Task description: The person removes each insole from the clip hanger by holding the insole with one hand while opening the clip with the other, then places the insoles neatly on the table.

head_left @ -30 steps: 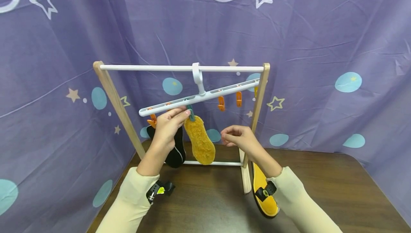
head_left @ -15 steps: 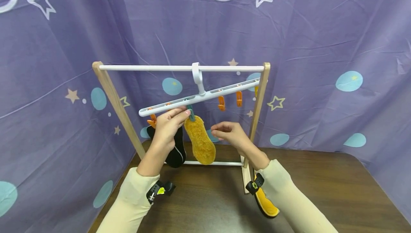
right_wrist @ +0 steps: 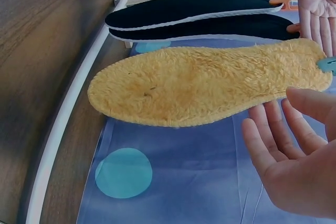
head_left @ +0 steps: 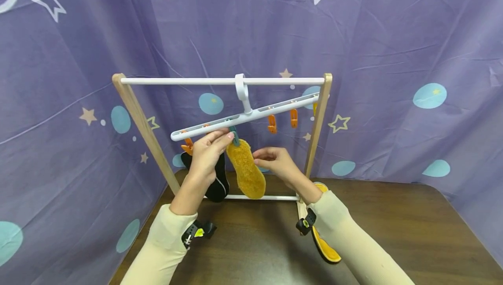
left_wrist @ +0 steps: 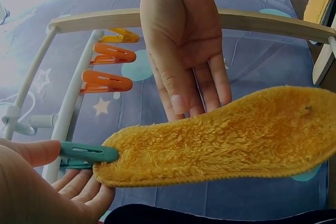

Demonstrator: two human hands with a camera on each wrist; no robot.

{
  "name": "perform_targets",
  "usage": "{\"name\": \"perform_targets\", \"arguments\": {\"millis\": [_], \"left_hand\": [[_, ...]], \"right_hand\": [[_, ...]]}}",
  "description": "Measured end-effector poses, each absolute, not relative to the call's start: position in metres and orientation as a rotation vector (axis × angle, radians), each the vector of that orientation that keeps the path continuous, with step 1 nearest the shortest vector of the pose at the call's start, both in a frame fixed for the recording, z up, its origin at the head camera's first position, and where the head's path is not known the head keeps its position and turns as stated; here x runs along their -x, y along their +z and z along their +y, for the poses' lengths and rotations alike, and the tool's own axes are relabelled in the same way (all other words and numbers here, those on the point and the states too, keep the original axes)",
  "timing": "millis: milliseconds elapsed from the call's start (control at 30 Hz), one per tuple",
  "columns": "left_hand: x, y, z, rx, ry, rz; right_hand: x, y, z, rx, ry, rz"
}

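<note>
From here I read left hand (head_left: 205,156) raised, thumb and fingers pinching; right hand (head_left: 278,163) slightly lower, thumb parted from loosely bent fingers.

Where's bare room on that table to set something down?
Bare table shows right of the right sleeve, and between the left sleeve and the lying yellow insole, this side of the rack's lower bar. It's crowded under the hanger, left to middle: black insoles, hanging yellow insole, left hand and right hand.
</note>
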State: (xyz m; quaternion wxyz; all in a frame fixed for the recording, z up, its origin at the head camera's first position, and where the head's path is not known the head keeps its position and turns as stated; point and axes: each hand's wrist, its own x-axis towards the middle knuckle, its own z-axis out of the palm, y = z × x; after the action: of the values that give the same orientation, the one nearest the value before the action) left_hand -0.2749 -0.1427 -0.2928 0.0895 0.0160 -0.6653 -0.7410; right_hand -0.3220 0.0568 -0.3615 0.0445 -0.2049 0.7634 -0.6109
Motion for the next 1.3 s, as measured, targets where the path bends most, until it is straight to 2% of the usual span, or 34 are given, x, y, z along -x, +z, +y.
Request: {"name": "perform_targets", "arguments": {"millis": [767, 1300], "left_hand": [[0.277, -0.302, -0.136, 0.042, -2.298, -1.848], [0.28, -0.306, -0.132, -0.006, -2.279, -1.771]], "right_hand": [[0.318, -0.368, 0.051, 0.526, -1.865, 2.31], [0.315, -0.366, 0.052, 0.541, -1.859, 2.306]]}}
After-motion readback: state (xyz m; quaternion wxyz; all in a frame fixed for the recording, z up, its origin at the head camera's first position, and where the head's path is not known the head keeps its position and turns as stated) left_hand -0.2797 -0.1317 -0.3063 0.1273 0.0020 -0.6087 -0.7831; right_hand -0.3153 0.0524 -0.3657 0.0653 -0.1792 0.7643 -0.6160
